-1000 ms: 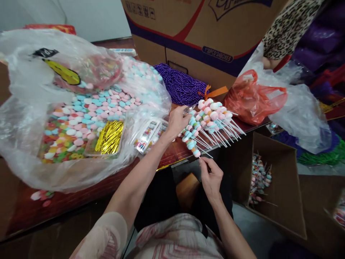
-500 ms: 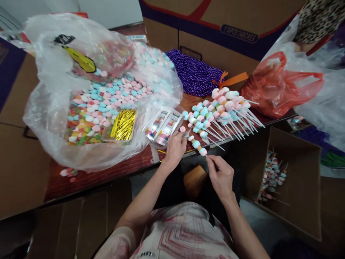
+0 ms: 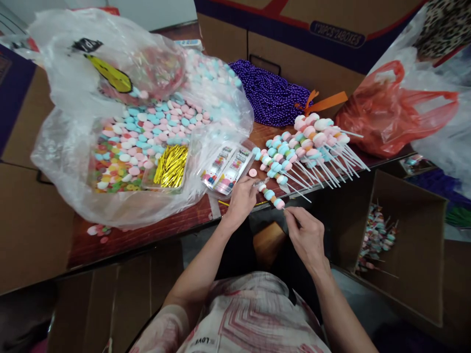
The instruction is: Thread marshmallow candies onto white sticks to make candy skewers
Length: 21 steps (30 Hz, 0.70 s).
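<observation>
My right hand [image 3: 306, 237] pinches the white stick end of a candy skewer [image 3: 273, 195] that carries pink, blue and white sweets. My left hand [image 3: 243, 198] is closed at the skewer's upper end, its fingers pinched on the clear wrapper there. Both hands hover at the table's front edge [image 3: 235, 211]. Just beyond them lies a pile of finished candy skewers [image 3: 305, 147], sticks pointing right. A single pink sweet [image 3: 252, 172] lies loose beside the left hand.
A big clear plastic bag of loose sweets [image 3: 140, 132] fills the left of the table, with gold twist ties [image 3: 170, 165] and clear packets [image 3: 226, 169] beside it. Purple beads [image 3: 270, 95], a red bag [image 3: 382, 117] and cartons stand behind. An open carton of skewers [image 3: 375, 240] sits low right.
My left hand came back from the skewer pile to the table's front edge and closed on the skewer's top. The camera view shifted down and left; the right hand kept its pinch.
</observation>
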{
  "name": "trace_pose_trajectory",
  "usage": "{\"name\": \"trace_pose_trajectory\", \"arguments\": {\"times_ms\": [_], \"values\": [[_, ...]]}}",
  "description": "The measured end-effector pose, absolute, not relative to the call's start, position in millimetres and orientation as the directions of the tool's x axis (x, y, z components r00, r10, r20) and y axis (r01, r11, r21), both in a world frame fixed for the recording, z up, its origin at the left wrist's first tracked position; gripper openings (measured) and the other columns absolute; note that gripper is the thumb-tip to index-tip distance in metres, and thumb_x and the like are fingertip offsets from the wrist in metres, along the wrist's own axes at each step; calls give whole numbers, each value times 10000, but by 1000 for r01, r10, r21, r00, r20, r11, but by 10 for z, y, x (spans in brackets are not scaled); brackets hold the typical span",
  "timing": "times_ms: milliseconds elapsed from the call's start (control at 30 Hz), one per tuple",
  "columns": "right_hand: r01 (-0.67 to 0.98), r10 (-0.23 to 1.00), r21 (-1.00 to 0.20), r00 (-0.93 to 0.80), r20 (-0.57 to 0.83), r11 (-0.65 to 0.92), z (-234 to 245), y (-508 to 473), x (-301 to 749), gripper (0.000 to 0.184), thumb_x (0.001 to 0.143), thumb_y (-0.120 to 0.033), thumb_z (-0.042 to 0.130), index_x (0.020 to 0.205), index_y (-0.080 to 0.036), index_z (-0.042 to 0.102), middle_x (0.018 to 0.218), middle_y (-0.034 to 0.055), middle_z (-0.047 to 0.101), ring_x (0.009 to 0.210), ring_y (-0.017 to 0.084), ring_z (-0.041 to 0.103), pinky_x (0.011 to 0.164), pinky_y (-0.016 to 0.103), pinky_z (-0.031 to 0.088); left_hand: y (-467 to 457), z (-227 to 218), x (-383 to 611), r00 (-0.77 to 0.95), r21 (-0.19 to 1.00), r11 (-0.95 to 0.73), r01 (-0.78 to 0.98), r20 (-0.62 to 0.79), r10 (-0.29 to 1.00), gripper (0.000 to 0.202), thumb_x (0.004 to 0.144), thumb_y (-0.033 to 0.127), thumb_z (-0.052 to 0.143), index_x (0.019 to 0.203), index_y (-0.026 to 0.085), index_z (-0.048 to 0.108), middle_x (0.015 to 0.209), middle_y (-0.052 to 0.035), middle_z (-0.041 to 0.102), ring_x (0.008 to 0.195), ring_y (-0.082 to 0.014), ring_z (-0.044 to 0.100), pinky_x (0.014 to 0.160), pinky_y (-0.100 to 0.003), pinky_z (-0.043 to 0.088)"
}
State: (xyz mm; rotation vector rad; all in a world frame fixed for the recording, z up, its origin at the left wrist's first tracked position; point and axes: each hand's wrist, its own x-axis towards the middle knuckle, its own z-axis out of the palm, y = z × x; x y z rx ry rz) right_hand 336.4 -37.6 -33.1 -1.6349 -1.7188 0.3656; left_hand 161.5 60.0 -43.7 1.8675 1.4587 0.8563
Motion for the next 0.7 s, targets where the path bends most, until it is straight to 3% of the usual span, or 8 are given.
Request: {"name": "trace_pose_trajectory", "arguments": {"times_ms": [233, 500, 700], "values": [[743, 957, -655, 75, 282, 135, -355, -388, 3251, 220, 961, -209, 523, 790, -204, 660, 727, 18, 677, 642, 131, 613, 651, 256, 436, 548, -471, 1648, 166, 814, -238, 530, 176, 970, 184, 904, 156, 617, 1007, 182, 767, 918, -60, 692, 843, -182, 666, 829, -299, 522], [705, 955, -705, 152, 256, 76, -430, -370, 3120, 219, 951, -221, 517, 791, -201, 664, 708, 15, 664, 601, 126, 567, 610, 251, 414, 489, -525, 1654, 206, 739, -276, 614, 187, 961, 318, 877, 54, 539, 1065, 197, 752, 899, -51, 615, 812, -171, 618, 794, -286, 500], [647, 955, -762, 207, 215, 31, -493, -331, 3075, 232, 932, -252, 541, 749, -193, 671, 687, 8, 647, 596, 123, 550, 617, 253, 402, 515, -501, 1636, 186, 781, -244, 575, 166, 968, 220, 914, 159, 586, 1044, 166, 763, 882, -58, 625, 804, -174, 635, 787, -287, 505]]}}
